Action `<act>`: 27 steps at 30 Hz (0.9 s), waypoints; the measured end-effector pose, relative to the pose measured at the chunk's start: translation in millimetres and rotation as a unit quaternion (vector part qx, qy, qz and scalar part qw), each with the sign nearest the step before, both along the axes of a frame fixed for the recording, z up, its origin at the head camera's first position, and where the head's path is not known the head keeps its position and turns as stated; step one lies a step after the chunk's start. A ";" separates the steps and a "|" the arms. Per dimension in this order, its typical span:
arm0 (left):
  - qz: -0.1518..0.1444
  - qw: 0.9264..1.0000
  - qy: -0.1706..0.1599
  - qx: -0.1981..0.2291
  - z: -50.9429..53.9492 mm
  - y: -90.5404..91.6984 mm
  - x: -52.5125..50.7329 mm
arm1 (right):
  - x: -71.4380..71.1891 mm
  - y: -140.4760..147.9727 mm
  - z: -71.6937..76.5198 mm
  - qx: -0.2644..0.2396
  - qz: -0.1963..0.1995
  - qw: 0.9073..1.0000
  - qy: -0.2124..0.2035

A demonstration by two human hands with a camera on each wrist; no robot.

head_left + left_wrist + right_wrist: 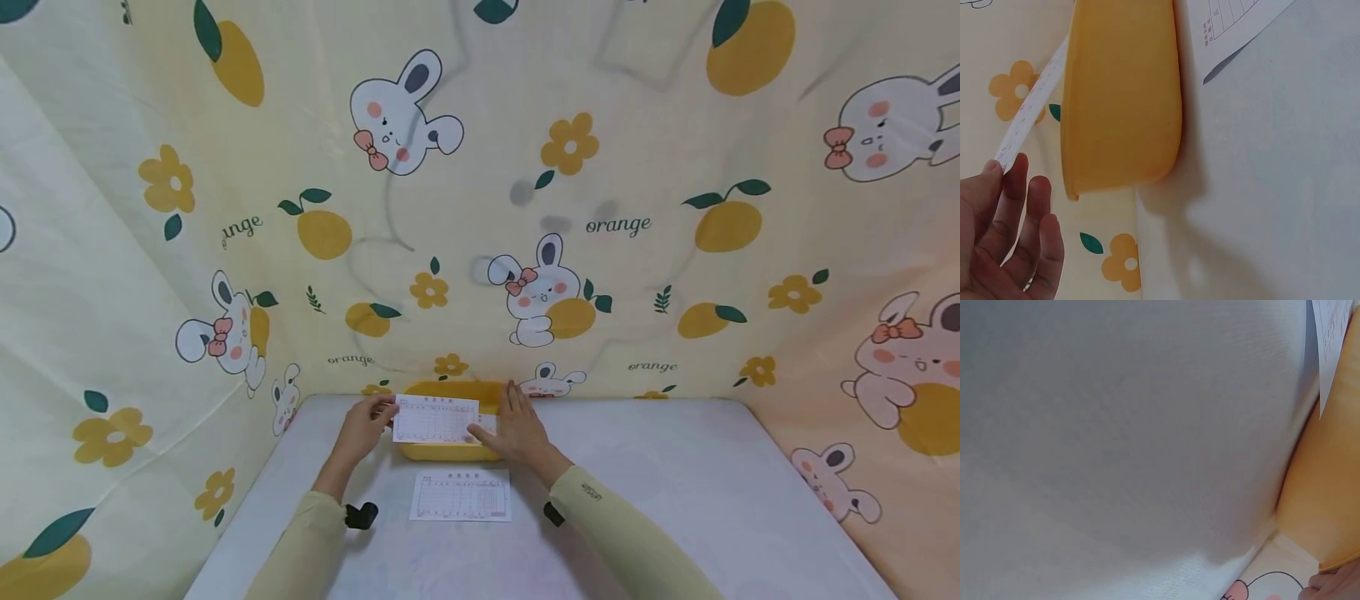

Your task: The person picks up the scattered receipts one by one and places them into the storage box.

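Observation:
My left hand (367, 425) pinches the left edge of a white printed form slip (435, 419) between thumb and fingertips. The left wrist view shows this slip (1029, 112) nearly edge-on, sloping over the rim of a yellow plastic basket (450, 452). More white printed paper (489, 422) shows inside the basket, beside the held slip. My right hand (522, 431) rests against the basket's right side, its fingers straight and the thumb reaching left toward the slip's edge. At the right wrist view's corner, only part of that hand (1338, 584) appears, by the basket's rim.
A second printed form slip (460, 495) lies flat on the white table (645, 500) in front of the basket. Behind the basket hangs a cream curtain (465, 333) with rabbits and oranges, reaching down to the table's back edge and along both sides.

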State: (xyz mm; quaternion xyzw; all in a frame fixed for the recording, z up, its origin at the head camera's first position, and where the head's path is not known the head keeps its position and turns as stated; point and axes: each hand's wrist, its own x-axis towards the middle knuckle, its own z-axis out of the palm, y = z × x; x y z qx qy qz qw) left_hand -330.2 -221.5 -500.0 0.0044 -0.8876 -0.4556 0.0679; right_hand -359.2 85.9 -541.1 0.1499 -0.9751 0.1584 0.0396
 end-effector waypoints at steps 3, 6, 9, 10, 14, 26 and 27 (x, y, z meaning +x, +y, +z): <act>-0.005 1.000 0.008 -0.003 -0.9 2.6 -2.3 | -0.2 0.6 0.0 -0.002 0.001 1.000 0.000; -0.007 1.000 0.013 -0.007 -1.3 5.4 -4.5 | -0.9 1.4 -0.3 -0.001 0.002 1.000 -0.001; -0.004 1.000 0.009 -0.012 -2.0 8.8 -6.2 | -0.9 1.6 -0.5 0.008 0.001 1.000 -0.005; -0.003 1.000 0.007 -0.013 -2.3 10.1 -6.9 | -0.8 1.7 -0.7 0.006 0.002 1.000 -0.004; -0.002 1.000 0.000 -0.012 -3.6 14.8 -9.3 | -0.7 1.3 -1.1 0.006 0.003 1.000 -0.004; -0.009 1.000 0.010 -0.011 -6.1 23.8 -14.6 | 0.2 3.2 -0.6 -0.001 0.011 1.000 0.002; -0.008 1.000 0.011 -0.014 -6.5 24.3 -14.7 | 0.1 3.5 -0.6 0.000 0.011 1.000 0.001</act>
